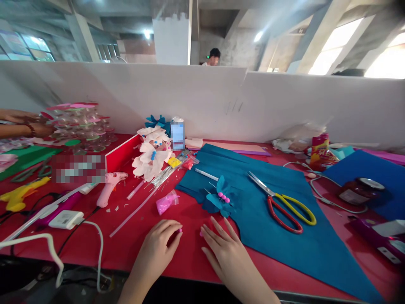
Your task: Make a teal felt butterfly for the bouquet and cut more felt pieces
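My left hand [158, 245] is closed in a pinch just above the red table. A small pink ball [180, 230] shows between its thumb and index fingertips. To its right, my right hand [226, 247] lies with its fingers stretched out and slightly apart, near the edge of a blue-green fabric sheet [272, 219]. A bit of pink peeks out at one of its fingertips; its shape is mostly hidden. Beyond the hands lies a clear bag of pink material [166, 203]. On the sheet rests a blue-green fabric flower [218, 204] with three pink balls [223, 197] and thin wires.
Scissors [278, 204] lie open on the fabric. A pink glue gun [109, 188], a white adapter [66, 219] and cables are at left. Pale petal flowers [152, 158], wires [163, 175] and a phone [177, 136] stand behind. Another person's hands [30, 124] work at far left.
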Demonstrator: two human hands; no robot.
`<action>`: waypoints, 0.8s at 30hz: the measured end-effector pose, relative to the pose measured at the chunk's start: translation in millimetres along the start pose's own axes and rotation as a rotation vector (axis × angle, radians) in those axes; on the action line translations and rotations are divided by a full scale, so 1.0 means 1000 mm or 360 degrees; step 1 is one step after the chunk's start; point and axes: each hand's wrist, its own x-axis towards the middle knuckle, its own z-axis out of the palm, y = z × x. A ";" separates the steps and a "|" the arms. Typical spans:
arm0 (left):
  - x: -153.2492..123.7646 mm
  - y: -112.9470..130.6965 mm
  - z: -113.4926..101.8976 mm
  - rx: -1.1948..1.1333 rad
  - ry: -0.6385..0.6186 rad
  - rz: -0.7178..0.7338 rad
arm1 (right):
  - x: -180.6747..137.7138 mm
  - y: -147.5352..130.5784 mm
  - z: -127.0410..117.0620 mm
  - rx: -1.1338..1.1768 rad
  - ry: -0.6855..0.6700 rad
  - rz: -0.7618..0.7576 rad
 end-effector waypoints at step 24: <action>0.000 0.001 0.000 -0.0015 0.0004 -0.0003 | -0.007 -0.009 -0.004 0.0105 -0.0129 -0.0173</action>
